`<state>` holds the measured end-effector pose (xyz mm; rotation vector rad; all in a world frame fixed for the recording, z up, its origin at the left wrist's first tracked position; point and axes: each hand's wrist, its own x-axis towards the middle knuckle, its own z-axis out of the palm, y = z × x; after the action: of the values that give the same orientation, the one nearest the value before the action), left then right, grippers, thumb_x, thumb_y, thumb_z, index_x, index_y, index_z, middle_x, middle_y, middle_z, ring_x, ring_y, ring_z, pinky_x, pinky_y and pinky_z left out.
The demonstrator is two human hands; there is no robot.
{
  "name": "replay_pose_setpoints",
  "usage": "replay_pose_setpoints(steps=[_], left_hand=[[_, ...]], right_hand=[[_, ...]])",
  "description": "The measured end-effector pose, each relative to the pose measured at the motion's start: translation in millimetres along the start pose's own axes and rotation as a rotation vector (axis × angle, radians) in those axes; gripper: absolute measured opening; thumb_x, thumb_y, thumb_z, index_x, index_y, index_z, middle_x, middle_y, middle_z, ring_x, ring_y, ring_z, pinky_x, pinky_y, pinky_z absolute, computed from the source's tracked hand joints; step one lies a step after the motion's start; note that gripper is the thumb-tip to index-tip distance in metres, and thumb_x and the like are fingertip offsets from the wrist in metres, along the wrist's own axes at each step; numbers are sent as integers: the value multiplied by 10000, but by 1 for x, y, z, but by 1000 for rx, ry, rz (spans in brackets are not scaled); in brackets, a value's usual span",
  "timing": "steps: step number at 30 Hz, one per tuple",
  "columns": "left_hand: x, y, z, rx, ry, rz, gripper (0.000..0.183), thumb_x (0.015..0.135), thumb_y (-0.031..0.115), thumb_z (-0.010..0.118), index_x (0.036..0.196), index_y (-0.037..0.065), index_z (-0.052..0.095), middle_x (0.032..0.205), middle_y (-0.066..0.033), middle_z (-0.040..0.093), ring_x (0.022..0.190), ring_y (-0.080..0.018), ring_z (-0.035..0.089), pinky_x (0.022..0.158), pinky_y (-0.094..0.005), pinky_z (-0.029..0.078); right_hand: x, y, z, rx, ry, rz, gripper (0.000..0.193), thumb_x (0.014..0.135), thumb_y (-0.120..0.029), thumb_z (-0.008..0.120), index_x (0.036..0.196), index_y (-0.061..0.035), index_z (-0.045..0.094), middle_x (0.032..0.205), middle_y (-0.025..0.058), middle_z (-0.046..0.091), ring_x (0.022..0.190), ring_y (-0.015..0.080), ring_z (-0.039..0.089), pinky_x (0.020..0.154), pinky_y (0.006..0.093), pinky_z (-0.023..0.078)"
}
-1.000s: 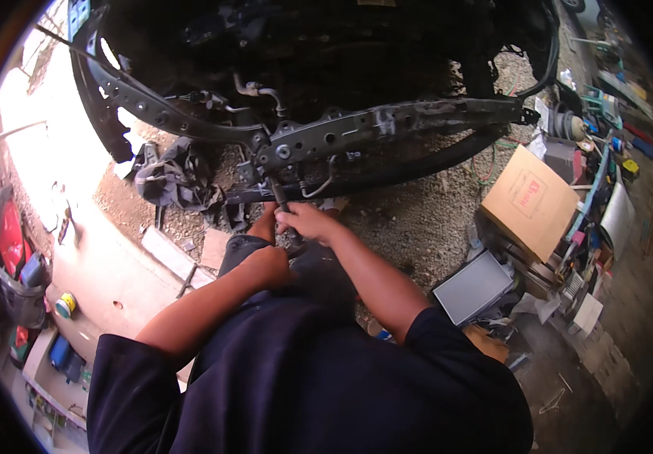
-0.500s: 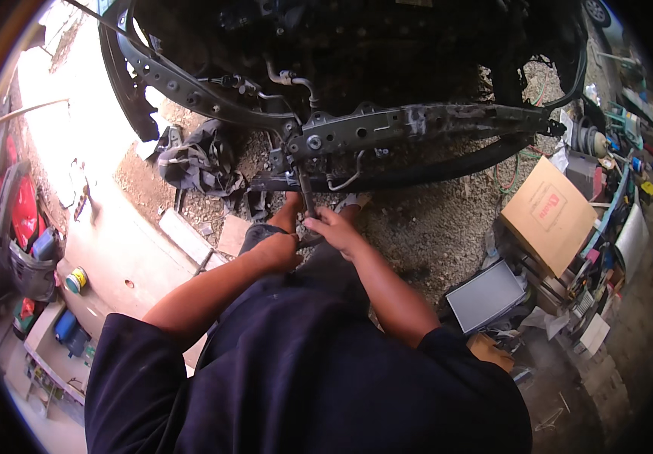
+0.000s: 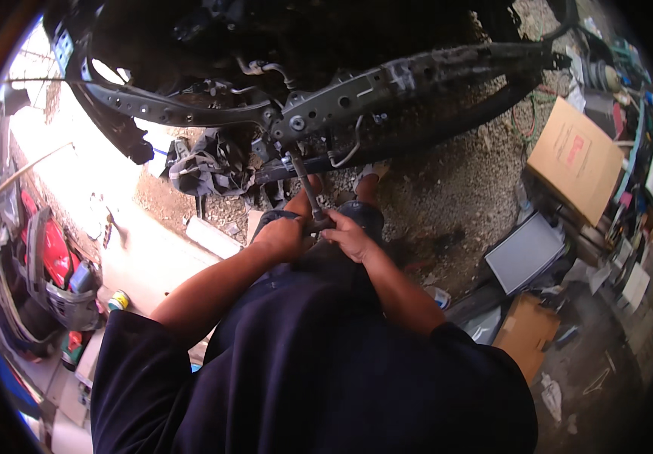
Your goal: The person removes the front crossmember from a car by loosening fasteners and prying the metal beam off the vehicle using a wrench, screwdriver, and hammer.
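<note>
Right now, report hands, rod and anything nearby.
Left hand and right hand on near end of metal rod. Rod pointing toward crossbeam. Crumpled dark sheeting left of rod.

Slim grey metal rod, slanted, near the dark crossbeam

The beam lies ahead, crossing from left to right. The rod reaches from near it back to the hands, the left hand at the left of its near end, the right hand at the right. The heap lies left of the rod; the can sits farther left and nearer. Gravel stretches right of the rod. At far right, the box lies beyond the panel, the cardboard nearer.
</note>
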<state>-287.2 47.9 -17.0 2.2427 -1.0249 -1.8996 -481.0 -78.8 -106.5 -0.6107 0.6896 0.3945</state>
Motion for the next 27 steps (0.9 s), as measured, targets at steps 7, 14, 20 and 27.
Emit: replay_pose_setpoints(steps=[7,14,20,27], left_hand=[[24,1,19,153,-30,-149,494,1016,478,586,1270,63,675,1134,-264,763,1054,-423,759,925,-553,593],[21,21,4,132,-62,-133,606,989,575,623,1272,41,676,1105,-275,765,1062,-442,755,933,-550,594],[8,28,-7,106,-64,-9,655,962,617,649,1276,43,684,1108,-290,761,1073,-457,745,953,-550,583],[9,11,-4,-19,10,104,545,948,542,689,1209,64,720,1088,-245,777,1053,-432,753,938,-532,585]], right_hand=[[-1,4,4,27,77,-96,563,986,-18,670,1535,-53,545,1141,-14,648,967,84,599,873,244,496],[0,14,17,178,141,-100,429,1038,-135,697,1451,-116,580,1047,-24,623,855,74,568,755,246,475],[12,14,27,180,325,0,290,1055,-213,706,1305,-125,591,958,-19,617,723,73,555,601,263,443],[13,9,19,194,270,36,310,1040,-173,715,1310,-122,570,1006,-6,642,771,85,584,637,270,468]])
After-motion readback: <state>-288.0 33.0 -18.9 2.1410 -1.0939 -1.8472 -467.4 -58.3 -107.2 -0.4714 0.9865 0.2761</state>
